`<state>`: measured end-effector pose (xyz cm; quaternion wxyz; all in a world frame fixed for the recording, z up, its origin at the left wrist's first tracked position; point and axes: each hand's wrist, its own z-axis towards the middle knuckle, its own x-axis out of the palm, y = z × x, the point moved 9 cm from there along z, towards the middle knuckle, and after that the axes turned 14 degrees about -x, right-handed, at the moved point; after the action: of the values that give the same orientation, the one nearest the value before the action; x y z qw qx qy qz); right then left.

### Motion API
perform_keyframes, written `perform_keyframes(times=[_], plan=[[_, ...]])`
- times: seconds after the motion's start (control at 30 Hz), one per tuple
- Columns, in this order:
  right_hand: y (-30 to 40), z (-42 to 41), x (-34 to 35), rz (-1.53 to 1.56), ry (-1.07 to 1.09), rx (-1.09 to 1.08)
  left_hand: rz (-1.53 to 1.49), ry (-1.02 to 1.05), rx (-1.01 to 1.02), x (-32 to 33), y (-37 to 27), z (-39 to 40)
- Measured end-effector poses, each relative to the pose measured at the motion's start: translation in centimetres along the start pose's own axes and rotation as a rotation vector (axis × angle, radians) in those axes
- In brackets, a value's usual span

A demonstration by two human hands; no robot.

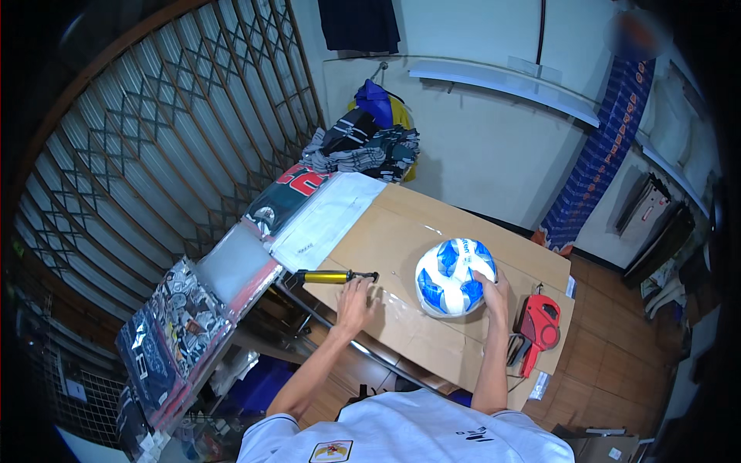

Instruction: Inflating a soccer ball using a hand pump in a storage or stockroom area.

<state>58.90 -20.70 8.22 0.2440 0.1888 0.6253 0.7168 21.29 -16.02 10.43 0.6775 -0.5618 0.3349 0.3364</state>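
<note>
A white and blue ball [454, 279] with glossy panels rests on the cardboard-covered table [405, 226]. My right hand [494, 287] lies on the ball's right side, its thumb on top and the other fingers partly hidden. To the left, a yellow and black hand pump [327, 276] lies on the table near its left edge. My left hand [356, 305] is at the pump's right end, fingertips at or just over it; whether they touch or grip it is unclear.
Right of my forearm lies a red handheld tool [540, 327] beside a dark object. Plastic-wrapped clothes [197, 312] cover the left surface. Folded grey garments [370, 147] are piled behind. A folding metal gate [168, 133] stands left, a white shelf [503, 87] hangs on the wall.
</note>
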Motion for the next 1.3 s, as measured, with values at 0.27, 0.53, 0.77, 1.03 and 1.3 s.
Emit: perform_keyframes(times=[0.27, 0.53, 0.77, 1.03, 1.3], plan=[[-1.7, 4.4, 1.9, -0.004, -0.099, 0.029, 0.113, 0.066, 0.082, 2.1, 1.7, 6.7], [9.9, -3.7, 4.7, -0.404, -0.405, -0.364, -0.248, 0.129, 0.225, 2.3, 3.4, 11.5], [5.7, -8.9, 21.6, -0.621, 0.253, -0.521, -0.379, 0.248, 0.19, 2.5, 3.1, 16.7], [-0.2, -8.0, 23.7, -0.944, 0.003, -0.371, -0.445, 0.312, 0.218, 3.3, 4.1, 18.7], [-1.7, -7.4, 24.9, -1.031, -0.048, -0.34, -0.607, 0.471, 0.18, 4.9, 5.6, 19.9]])
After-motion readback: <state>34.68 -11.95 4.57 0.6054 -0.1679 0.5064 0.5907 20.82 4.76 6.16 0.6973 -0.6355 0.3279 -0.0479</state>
